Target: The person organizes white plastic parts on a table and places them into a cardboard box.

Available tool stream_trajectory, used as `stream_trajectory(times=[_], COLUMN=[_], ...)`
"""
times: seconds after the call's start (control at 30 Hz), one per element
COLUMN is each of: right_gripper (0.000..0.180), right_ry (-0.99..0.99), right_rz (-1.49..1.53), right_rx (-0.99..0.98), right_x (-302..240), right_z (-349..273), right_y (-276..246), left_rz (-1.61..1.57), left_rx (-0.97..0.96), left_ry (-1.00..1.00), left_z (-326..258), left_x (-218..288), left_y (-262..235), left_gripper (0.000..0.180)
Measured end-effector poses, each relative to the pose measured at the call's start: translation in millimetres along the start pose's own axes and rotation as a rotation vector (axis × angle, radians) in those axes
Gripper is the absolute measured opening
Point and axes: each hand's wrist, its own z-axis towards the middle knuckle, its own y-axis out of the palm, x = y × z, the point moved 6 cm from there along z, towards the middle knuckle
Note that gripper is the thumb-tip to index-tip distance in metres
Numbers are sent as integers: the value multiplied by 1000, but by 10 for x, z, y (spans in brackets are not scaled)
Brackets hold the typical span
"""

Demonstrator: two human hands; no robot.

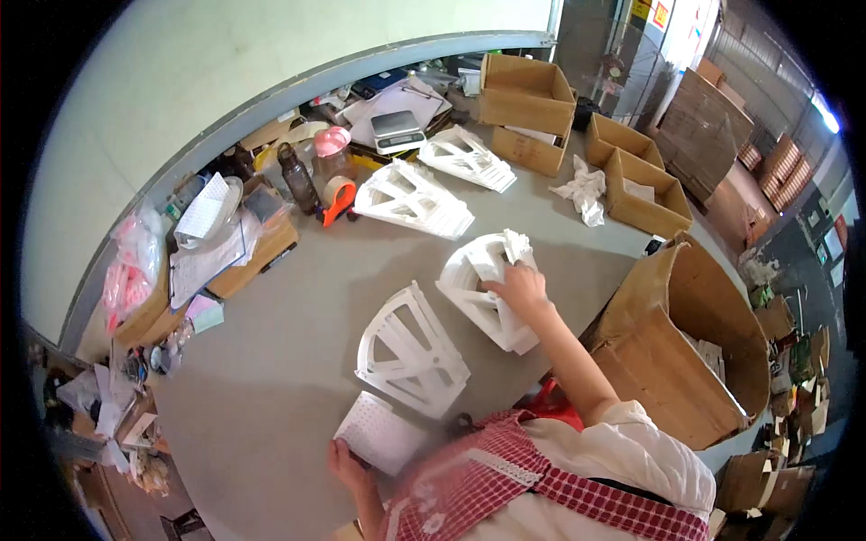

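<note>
My right hand (pixel 517 285) rests on top of a stack of white fan-shaped plastic parts (pixel 478 290) on the grey table (pixel 271 361), fingers curled over a white cloth or sheet there. My left hand (pixel 345 464) grips the lower corner of a white perforated sheet (pixel 381 431) near the table's front edge. Between the two hands lies another white fan-shaped plastic part (pixel 408 352), flat on the table. Two more stacks of the same parts (pixel 410 198) (pixel 466 155) lie farther back.
A large open cardboard box (pixel 686 343) stands at my right. Smaller cardboard boxes (pixel 528 99) (pixel 636 176) and a crumpled white cloth (pixel 585 189) sit at the back right. A tape dispenser (pixel 338 198), bottles, a scale (pixel 397 131) and papers crowd the back left.
</note>
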Motion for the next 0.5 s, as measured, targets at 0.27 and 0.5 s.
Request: stream_trajectory(times=[0.27, 0.5], right_gripper=[52, 30], right_ry=[-733, -858], right_rz=[739, 903], right_rx=[-279, -506], right_x=[-1190, -1808], right_z=[-942, -1295], right_y=[-475, -87], left_rz=[425, 380], left_rx=[-194, -334], left_ry=[272, 245], left_z=[-162, -326], left_x=[527, 771], left_y=[591, 869], left_gripper=[18, 11])
